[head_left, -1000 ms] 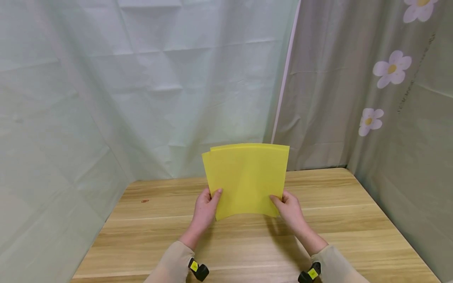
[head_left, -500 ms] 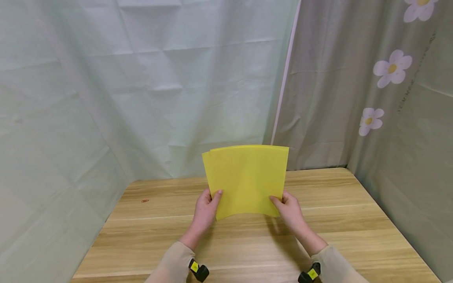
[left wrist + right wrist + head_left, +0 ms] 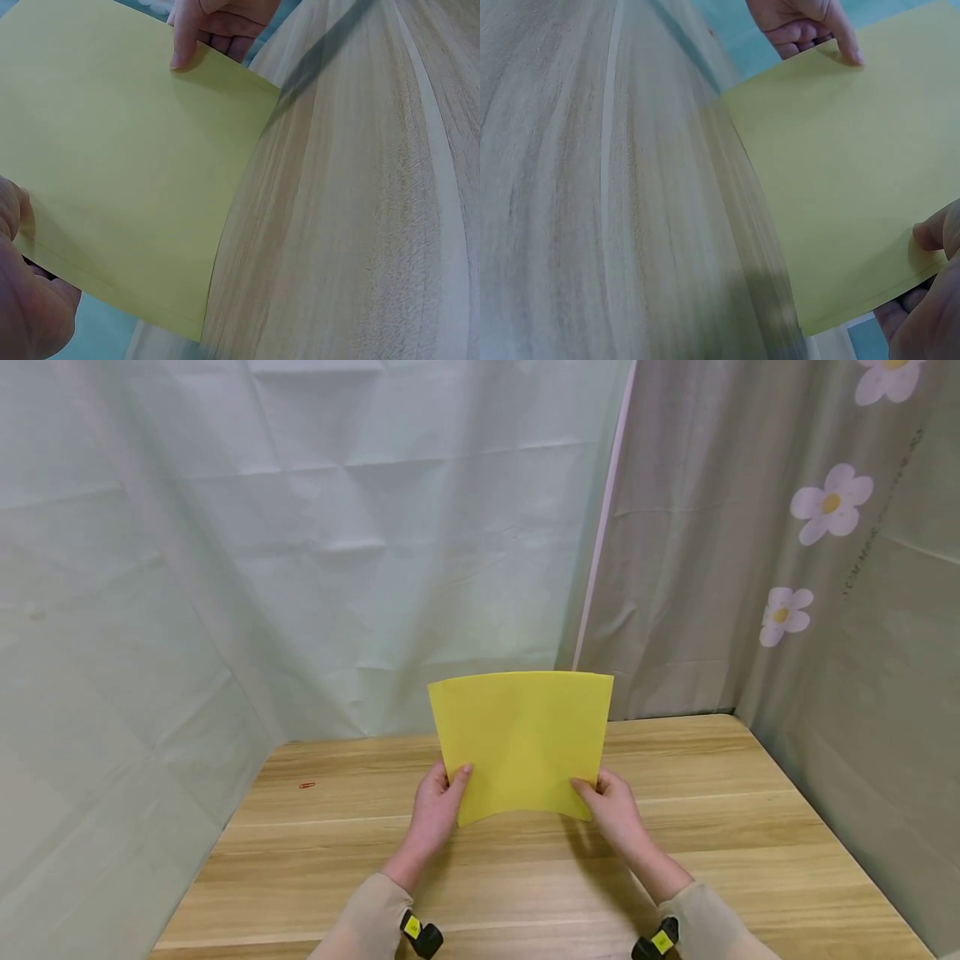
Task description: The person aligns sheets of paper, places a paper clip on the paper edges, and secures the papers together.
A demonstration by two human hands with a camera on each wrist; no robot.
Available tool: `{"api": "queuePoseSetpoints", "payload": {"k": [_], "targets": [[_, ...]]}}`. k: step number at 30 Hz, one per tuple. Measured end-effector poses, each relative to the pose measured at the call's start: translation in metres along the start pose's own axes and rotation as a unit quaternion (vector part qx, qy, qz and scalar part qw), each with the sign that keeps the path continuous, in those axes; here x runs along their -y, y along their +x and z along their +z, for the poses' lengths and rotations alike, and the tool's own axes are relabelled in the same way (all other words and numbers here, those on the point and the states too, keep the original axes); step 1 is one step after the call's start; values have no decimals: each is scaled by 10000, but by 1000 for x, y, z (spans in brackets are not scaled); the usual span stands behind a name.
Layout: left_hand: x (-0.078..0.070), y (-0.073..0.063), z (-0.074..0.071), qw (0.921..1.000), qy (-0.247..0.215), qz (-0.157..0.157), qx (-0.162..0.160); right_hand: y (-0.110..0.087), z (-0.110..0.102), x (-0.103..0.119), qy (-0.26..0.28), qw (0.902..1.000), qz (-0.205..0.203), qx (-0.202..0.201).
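Note:
Yellow sheets of paper (image 3: 525, 735) stand upright in the head view, bowed slightly and held above the table. My left hand (image 3: 437, 797) grips their left edge low down, thumb on the near face and fingers behind. On the opposite edge my right hand (image 3: 615, 802) pinches them the same way, its thumb (image 3: 932, 229) flat on the near face in the right wrist view. The sheets lie nearly flush, so how many there are cannot be told. A small red paper clip (image 3: 307, 786) lies on the table at the left, apart from both hands.
The wooden table (image 3: 712, 860) stretches under both forearms, its far edge meeting a pale curtain (image 3: 337, 568). A grey curtain with white flowers (image 3: 831, 505) closes off the right side. Each sleeve carries a small black camera (image 3: 427, 938).
The back sheet's top edge, which stuck up and sat offset at first, has sunk down until the sheets' edges nearly line up. Both hands keep their grip and barely move.

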State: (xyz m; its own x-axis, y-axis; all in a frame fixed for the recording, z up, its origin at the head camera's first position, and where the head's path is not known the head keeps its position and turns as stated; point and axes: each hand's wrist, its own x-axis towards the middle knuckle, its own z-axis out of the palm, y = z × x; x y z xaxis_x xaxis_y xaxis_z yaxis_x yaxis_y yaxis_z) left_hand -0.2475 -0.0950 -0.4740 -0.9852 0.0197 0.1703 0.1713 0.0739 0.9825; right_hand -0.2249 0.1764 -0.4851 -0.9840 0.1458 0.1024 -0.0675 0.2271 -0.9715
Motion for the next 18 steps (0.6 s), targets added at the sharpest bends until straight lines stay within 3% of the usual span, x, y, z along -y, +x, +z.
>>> {"api": "queuePoseSetpoints", "payload": {"k": [9, 18], "targets": [[1, -1, -1, 10000, -29, 80, 37, 0, 1, -3, 71, 10000, -15, 39], [-10, -1, 0, 9997, -226, 88, -60, 0, -1, 0, 150, 9999, 19, 8]]}}
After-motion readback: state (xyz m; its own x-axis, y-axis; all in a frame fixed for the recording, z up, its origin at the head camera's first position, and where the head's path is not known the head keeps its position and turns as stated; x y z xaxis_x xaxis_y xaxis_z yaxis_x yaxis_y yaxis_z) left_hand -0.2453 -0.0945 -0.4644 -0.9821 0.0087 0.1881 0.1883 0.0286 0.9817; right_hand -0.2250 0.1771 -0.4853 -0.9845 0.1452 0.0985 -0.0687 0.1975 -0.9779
